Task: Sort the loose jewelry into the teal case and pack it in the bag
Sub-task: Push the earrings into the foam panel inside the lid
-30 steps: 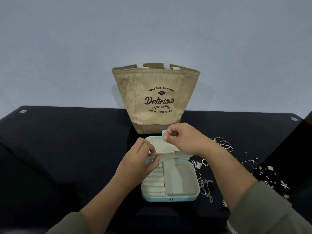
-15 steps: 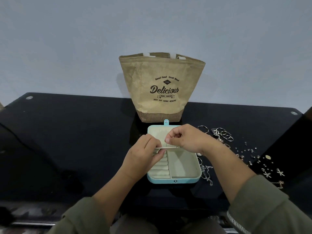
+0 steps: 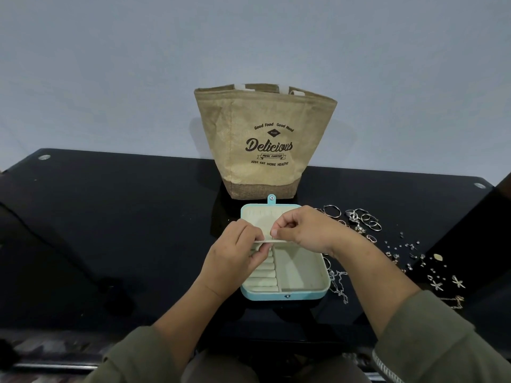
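soft, even light leaves only a faint shadow of the bag (image 3: 265, 142) on the wall (image 3: 110, 64). the glossy black table (image 3: 124, 217) mirrors it dimly, its edge bowed by the wide lens.

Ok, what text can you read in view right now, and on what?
All on the tan bag:
"Good Food Good Mood"
"Delicious"
"FRESH EVERYDAY"
"JUST EAT MORE HEALTHY"
Small diamond badge: too small to read.
Teal case: no text.

We see left hand (image 3: 235, 252) and right hand (image 3: 301, 230) pinching a cream flap (image 3: 272, 241) over the open teal case (image 3: 287, 295); the bag (image 3: 265, 145) stands behind, loose jewelry (image 3: 365, 221) at right on the tabletop (image 3: 110, 217).
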Demonstrator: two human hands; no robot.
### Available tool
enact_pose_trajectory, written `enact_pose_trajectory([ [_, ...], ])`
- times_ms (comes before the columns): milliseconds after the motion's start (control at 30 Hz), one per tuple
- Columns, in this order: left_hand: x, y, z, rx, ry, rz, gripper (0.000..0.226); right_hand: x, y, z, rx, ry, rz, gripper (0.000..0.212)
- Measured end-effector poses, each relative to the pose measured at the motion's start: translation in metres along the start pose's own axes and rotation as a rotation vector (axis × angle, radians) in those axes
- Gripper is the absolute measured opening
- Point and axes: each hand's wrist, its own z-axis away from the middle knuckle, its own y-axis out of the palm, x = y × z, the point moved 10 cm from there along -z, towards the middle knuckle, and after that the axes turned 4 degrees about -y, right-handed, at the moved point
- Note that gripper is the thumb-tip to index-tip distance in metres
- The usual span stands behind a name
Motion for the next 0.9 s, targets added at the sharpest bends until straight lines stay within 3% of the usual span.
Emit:
enact_pose_trajectory([
  [267,0.000,-0.001,-0.001,-0.021,-0.001,-0.005,0.016,0.000,-0.003,-0.003,0.077,0.088,0.033,0.004],
  [533,-0.002,0.004,0.007,0.006,0.044,0.017,0.014,-0.014,0.004,-0.006,0.177,0.250,0.052,0.020],
  [900,0.001,0.004,0.007,0.018,0.005,0.006,0.014,-0.006,0.006,-0.005,0.199,0.075,0.110,0.006],
])
